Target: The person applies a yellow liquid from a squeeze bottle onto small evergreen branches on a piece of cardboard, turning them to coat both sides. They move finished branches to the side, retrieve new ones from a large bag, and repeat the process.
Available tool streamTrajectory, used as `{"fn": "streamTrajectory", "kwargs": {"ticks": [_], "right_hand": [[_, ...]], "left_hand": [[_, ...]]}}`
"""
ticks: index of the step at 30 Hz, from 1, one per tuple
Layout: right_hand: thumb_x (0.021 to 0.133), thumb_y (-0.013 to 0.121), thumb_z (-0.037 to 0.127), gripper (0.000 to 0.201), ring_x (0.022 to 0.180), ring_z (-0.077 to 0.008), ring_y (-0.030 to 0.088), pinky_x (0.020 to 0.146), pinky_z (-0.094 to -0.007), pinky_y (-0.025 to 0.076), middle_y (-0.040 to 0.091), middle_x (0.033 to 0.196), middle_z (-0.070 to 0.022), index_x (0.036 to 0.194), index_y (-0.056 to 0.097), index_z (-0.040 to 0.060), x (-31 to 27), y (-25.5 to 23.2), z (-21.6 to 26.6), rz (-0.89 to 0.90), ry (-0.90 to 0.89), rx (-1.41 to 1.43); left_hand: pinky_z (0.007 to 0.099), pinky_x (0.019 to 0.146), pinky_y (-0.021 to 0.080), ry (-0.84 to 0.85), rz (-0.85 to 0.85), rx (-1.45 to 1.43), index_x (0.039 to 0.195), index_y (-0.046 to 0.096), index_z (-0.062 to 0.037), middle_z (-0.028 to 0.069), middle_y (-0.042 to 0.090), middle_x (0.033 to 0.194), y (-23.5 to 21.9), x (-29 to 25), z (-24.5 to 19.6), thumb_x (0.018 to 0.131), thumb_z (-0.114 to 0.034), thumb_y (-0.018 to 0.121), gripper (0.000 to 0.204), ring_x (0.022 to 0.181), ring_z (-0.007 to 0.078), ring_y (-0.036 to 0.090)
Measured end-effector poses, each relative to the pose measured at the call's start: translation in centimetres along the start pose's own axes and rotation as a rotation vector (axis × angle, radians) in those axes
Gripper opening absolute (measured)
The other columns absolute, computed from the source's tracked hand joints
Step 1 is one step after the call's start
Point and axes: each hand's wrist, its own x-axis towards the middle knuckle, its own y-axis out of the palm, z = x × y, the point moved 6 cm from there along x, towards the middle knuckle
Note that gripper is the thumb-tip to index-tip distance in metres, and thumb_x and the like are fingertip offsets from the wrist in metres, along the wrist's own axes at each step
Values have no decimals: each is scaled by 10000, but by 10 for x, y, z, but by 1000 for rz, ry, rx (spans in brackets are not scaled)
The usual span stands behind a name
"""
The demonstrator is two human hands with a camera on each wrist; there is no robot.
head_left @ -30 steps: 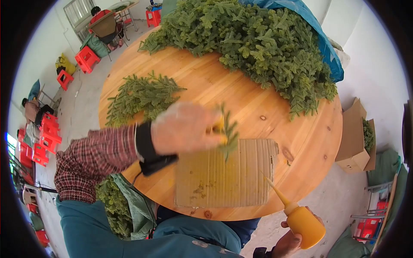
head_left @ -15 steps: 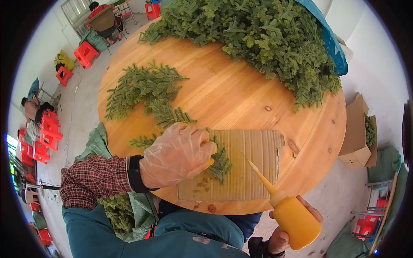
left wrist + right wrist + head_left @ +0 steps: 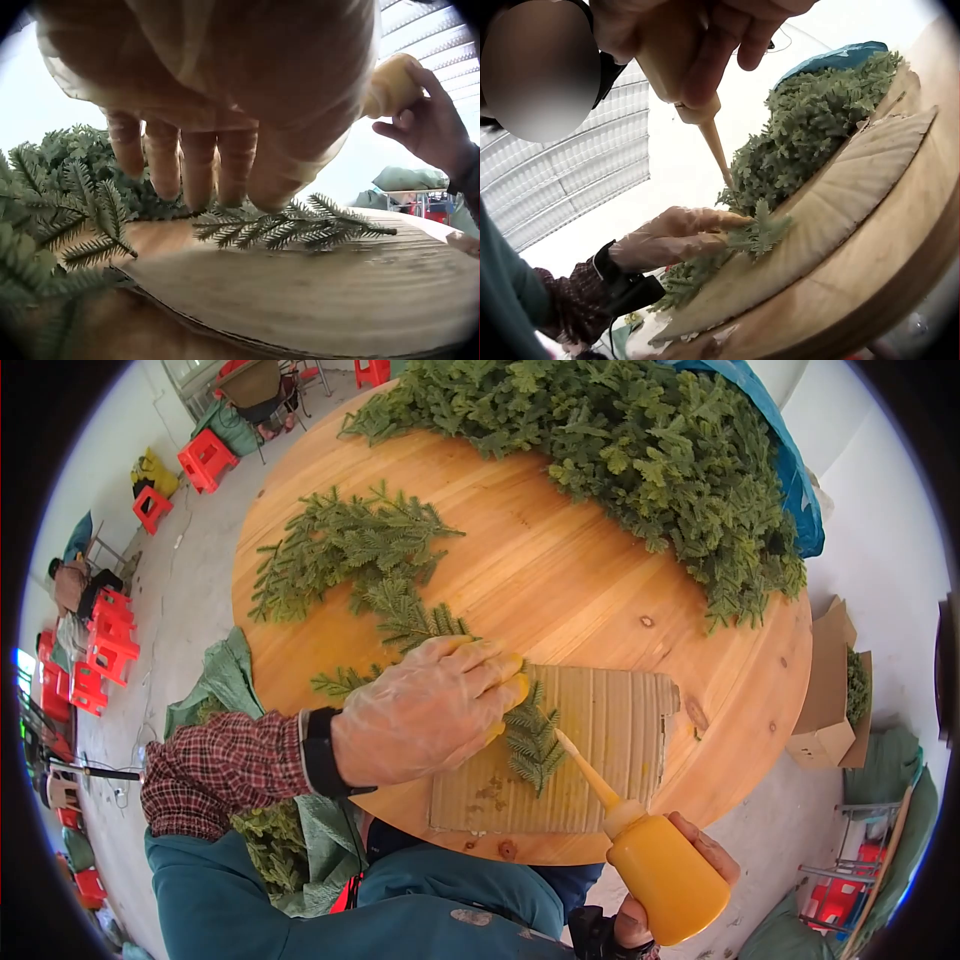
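A green fir sprig lies on a stained piece of corrugated cardboard near the front of the round wooden table. My left hand, in a thin clear glove with yellow-smeared fingertips, rests over the sprig's upper end. Its straight fingers reach down onto the sprig in the left wrist view. My right hand grips a yellow squeeze bottle with a long, thin nozzle. The nozzle tip is close to the sprig's right side, pointing up and left.
More fir sprigs lie left of the cardboard. A large heap of fir branches spills from a blue bag at the back. Beyond the table's right edge stands a cardboard box. Red stools stand on the floor at left.
My left hand brought the sprig down onto the cardboard, then its curled fingers straightened over it. The bottle in my right hand moved left, bringing its nozzle to the sprig.
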Motion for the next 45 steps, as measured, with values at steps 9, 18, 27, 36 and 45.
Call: {"fn": "streamTrajectory", "kwargs": {"ticks": [9, 18, 27, 36, 45], "right_hand": [[784, 601, 750, 993, 1037, -302, 631, 863, -359, 547, 497, 1203, -193, 1273, 436, -99, -3, -2, -1, -47, -63, -117], [762, 579, 783, 1047, 955, -288, 670, 716, -329, 611, 477, 1219, -198, 1278, 420, -114, 0, 6, -2, -159, 51, 11], [801, 577, 752, 974, 1001, -301, 648, 855, -350, 545, 500, 1197, -208, 1253, 485, -106, 1, 5, 9, 74, -93, -227], [778, 676, 689, 931, 1034, -292, 619, 902, -368, 518, 550, 1161, -214, 1262, 406, -59, 2, 38, 18, -30, -173, 3], [671, 910, 272, 866, 1028, -357, 652, 850, -431, 592, 538, 1236, -249, 1307, 360, 65, 8, 48, 23, 132, -240, 122]], "left_hand": [[405, 853, 438, 6, 28, -168, 1095, 618, -24, 132, 629, 1004, 27, 16, 14, 867, -261, 616, 329, 968, 273, 608], [429, 899, 416, -139, 95, -250, 1158, 631, -51, 124, 605, 1034, 34, 24, 17, 870, -329, 659, 402, 926, 303, 590], [405, 783, 422, -73, -31, -114, 1045, 622, -36, 125, 590, 901, 41, 29, 18, 837, -401, 669, 422, 860, 270, 600], [401, 795, 416, -66, -45, -135, 1032, 617, -23, 127, 578, 904, 41, 30, 22, 804, -424, 697, 468, 900, 274, 577], [406, 800, 413, -66, -84, -199, 1026, 616, -18, 132, 573, 915, 42, 28, 24, 798, -419, 700, 470, 900, 281, 575]]}}
